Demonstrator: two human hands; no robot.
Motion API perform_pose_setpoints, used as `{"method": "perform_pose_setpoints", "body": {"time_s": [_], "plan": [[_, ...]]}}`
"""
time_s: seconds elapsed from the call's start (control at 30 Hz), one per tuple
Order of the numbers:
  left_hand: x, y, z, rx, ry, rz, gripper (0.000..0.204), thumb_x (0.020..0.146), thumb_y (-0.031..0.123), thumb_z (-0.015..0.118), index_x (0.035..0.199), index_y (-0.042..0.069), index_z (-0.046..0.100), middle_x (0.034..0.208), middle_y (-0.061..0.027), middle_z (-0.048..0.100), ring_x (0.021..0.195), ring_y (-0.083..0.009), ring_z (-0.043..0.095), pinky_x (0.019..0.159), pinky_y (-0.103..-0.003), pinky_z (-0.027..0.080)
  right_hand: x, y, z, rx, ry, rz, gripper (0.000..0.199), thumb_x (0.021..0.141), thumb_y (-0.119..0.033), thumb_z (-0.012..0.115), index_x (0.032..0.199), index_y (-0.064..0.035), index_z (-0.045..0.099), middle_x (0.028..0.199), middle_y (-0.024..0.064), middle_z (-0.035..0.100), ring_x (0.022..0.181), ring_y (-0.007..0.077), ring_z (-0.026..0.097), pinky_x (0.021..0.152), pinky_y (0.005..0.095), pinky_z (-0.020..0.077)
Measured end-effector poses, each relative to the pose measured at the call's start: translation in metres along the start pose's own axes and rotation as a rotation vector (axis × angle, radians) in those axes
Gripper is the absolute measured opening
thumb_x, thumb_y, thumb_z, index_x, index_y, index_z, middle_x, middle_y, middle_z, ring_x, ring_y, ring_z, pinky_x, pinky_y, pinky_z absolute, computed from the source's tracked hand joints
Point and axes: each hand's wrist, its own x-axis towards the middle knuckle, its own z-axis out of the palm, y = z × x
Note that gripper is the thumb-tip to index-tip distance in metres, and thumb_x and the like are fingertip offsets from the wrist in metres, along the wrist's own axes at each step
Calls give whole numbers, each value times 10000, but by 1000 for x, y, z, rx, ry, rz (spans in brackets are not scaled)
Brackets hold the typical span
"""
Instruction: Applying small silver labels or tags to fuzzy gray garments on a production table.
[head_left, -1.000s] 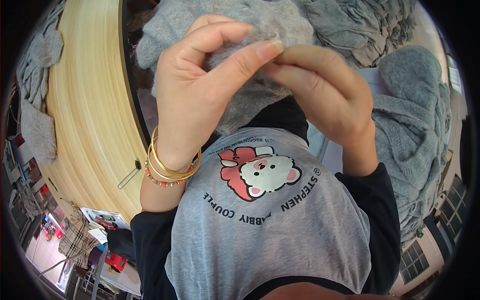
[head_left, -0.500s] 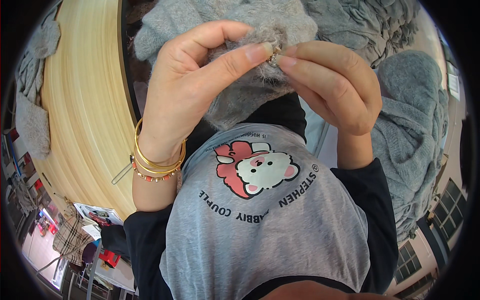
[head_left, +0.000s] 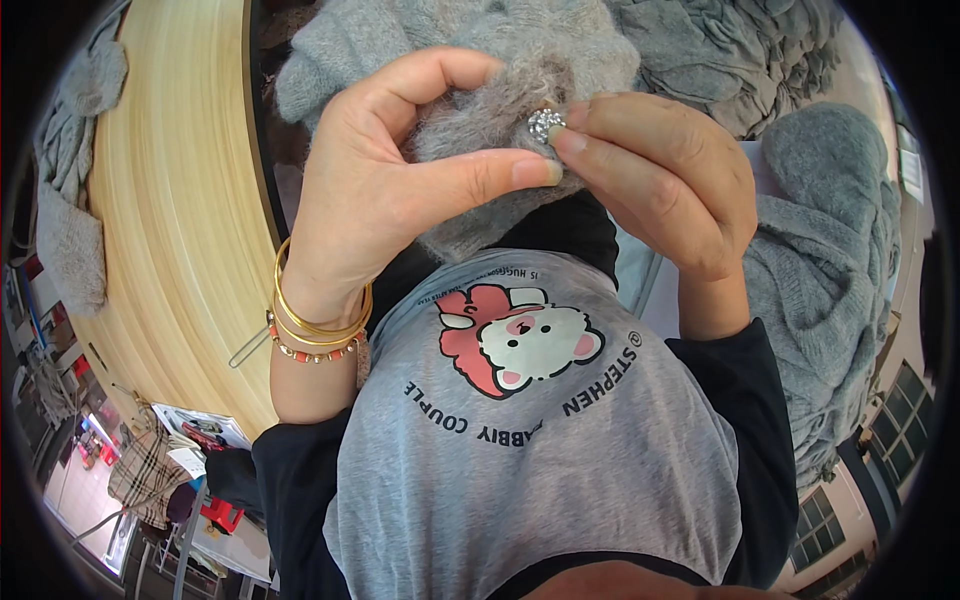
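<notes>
A fuzzy grey knitted garment [head_left: 500,125] is bunched up in front of my chest. My left hand [head_left: 395,185] holds it from the left side, fingers curled behind the wool and thumb stretched across the front. A round, sparkling rhinestone button [head_left: 545,125] lies against the knit. Between thumb and fingertips, my right hand [head_left: 665,165] pinches the button at its right edge. The left thumb tip is just below the button, apart from it. The left fingertips are hidden by the wool.
A pale wooden table [head_left: 180,200] curves along the left, with a grey knitted piece [head_left: 70,240] at its far edge. More grey knits [head_left: 820,260] are heaped at the right, and a darker grey pile [head_left: 720,60] lies at the back. A booklet [head_left: 205,425] rests near the table's lower corner.
My left thumb has moved down off the button, so its sparkling face now shows. The right hand keeps its pinch in nearly the same place.
</notes>
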Motion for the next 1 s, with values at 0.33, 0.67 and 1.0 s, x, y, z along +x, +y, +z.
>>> {"method": "perform_pose_setpoints", "body": {"time_s": [0.33,0.67,1.0], "plan": [[-3,-5,1,412,115,197,410,753,-71,791,1128,-32,628,1062,-59,672,973,-120,623,864,-246,497,-3,2,4,68,-47,93,202,706,-154,680,860,-27,709,837,73,681,675,173,667,524,257,518],[-6,-11,-5,475,150,453,341,772,-63,783,1076,-18,636,1048,-69,673,972,-124,627,868,-247,487,24,14,2,444,-248,366,291,728,2,766,1004,-40,685,994,110,672,850,223,660,685,262,520],[-7,-16,-8,444,172,411,299,777,-75,761,1045,-5,646,1040,-87,689,958,-145,650,858,-257,499,30,25,0,661,-474,649,224,754,-30,761,967,-34,690,855,66,674,704,166,658,609,268,518]]}}
